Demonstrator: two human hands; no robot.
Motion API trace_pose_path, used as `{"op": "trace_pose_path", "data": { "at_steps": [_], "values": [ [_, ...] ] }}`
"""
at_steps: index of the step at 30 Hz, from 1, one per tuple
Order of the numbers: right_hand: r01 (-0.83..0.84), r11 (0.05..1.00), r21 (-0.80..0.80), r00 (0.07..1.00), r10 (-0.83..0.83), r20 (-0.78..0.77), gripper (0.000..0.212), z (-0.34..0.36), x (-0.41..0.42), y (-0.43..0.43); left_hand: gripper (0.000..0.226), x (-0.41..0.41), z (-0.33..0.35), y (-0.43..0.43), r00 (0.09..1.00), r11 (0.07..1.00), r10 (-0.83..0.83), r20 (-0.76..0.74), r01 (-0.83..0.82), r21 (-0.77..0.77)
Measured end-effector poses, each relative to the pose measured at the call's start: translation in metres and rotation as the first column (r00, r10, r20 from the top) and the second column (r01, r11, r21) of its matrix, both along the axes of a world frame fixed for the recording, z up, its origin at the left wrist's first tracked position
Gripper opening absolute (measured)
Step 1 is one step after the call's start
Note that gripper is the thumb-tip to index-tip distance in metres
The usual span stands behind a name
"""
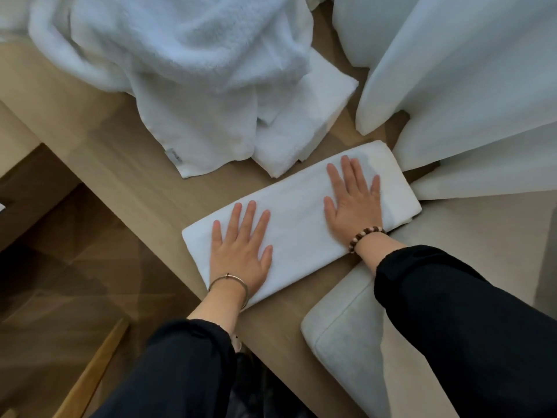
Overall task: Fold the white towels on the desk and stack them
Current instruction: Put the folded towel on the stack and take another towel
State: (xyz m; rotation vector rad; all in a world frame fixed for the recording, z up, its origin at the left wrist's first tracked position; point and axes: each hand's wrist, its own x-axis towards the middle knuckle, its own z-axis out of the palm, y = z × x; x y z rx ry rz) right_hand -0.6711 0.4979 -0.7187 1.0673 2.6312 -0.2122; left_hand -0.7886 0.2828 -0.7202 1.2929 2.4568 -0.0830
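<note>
A folded white towel (297, 217) lies as a long rectangle on the wooden desk (99, 146), near its front edge. My left hand (241, 251) presses flat on the towel's near-left end, fingers spread. Flat on the far-right end rests my right hand (352, 200), fingers straight. Behind it lies a small folded white towel (304, 128), partly covered by a big crumpled heap of white towels (180, 61) at the back left.
White curtains (467, 70) hang at the right and reach down to the desk. A pale cushioned seat (340, 336) sits against the desk's front right edge. Brown patterned floor (54, 282) lies to the left, below the desk edge.
</note>
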Motion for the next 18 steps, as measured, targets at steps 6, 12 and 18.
{"op": "trace_pose_path", "data": {
  "at_steps": [6, 12, 18],
  "values": [
    [0.333, 0.940, 0.075, 0.942, -0.328, -0.069, 0.065, -0.004, 0.005, 0.011, 0.063, -0.004, 0.000, -0.012, 0.993, 0.994, 0.110, -0.040, -0.110, 0.012],
    [0.464, 0.882, 0.087, 0.883, -0.468, 0.035, 0.063, 0.004, -0.002, 0.008, 0.068, -0.001, 0.008, -0.031, 0.955, 0.952, 0.289, -0.071, -0.295, -0.083],
    [0.260, 0.964, -0.051, 0.964, -0.257, 0.068, 0.067, 0.073, -0.019, -0.043, 0.073, 0.000, 0.076, -0.021, 0.994, 0.991, 0.110, 0.004, -0.109, -0.073]
  ]
}}
